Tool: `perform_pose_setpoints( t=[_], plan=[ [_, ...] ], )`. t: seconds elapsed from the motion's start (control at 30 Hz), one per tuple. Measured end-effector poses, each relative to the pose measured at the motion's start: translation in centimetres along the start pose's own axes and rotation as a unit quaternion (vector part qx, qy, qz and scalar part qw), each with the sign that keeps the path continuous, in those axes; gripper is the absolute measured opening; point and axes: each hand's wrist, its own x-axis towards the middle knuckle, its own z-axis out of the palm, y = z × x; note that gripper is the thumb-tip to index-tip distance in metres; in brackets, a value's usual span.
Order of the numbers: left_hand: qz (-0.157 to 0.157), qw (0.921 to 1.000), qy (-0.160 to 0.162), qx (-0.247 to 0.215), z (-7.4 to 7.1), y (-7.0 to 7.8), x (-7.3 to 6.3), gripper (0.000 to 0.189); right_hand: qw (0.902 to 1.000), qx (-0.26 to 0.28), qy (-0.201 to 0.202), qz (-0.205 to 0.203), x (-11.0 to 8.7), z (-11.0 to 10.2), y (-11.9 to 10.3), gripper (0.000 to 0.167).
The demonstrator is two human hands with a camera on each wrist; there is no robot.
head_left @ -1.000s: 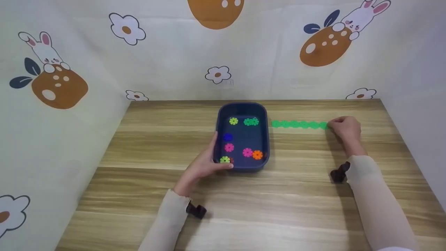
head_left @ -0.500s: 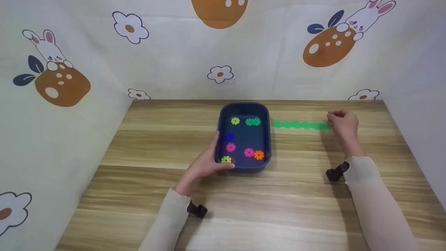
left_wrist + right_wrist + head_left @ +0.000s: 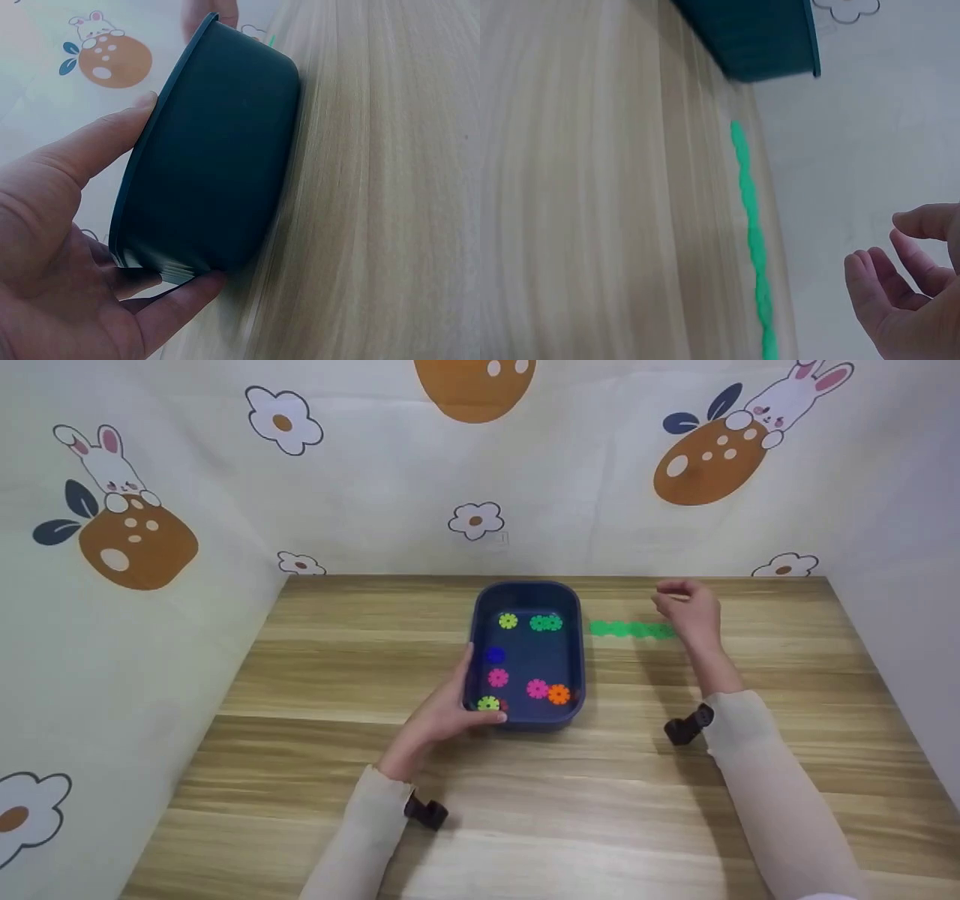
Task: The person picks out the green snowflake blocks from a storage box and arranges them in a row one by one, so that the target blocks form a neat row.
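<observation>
My left hand [image 3: 439, 712] grips a dark blue plastic box [image 3: 532, 656] at its near left corner, thumb along the near rim. In the left wrist view the fingers spread round the wall of the box [image 3: 217, 135]. Inside lie notched plastic discs: yellow [image 3: 508, 621], green [image 3: 546, 622], blue [image 3: 496, 655], pink [image 3: 498, 678] and orange [image 3: 559, 694]. To the right of the box, a straight row of green notched discs [image 3: 626, 629] lies on the table. Above its right end hovers my right hand [image 3: 694, 619], fingers loosely bent, thumb apart, holding nothing.
The wood-grain table [image 3: 360, 652] meets a printed cloth backdrop [image 3: 375, 495] just behind the box and the green row. More cloth rises along the left and right sides. Each wrist carries a small black camera [image 3: 688, 725].
My right hand has come off the right end of the green row, lifted and moved left over it, its thumb and fingers parting. My left hand and the box stay put.
</observation>
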Motion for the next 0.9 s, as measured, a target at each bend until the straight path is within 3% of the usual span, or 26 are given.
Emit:
perform_pose_setpoints(
  t=[0.43,0.9],
  plan=[
    [-0.01,0.9999,-0.008,-0.011,0.0,0.0,0.1,0.12,0.997,0.024,-0.052,-0.052,-1.2,4.5,-3.3,0.034],
    [-0.001,0.9999,-0.006,-0.013,-0.1,0.0,0.0,0.121,0.9923,0.038,-0.085,-0.081,-2.8,9.3,-5.4,0.031]
  ],
)
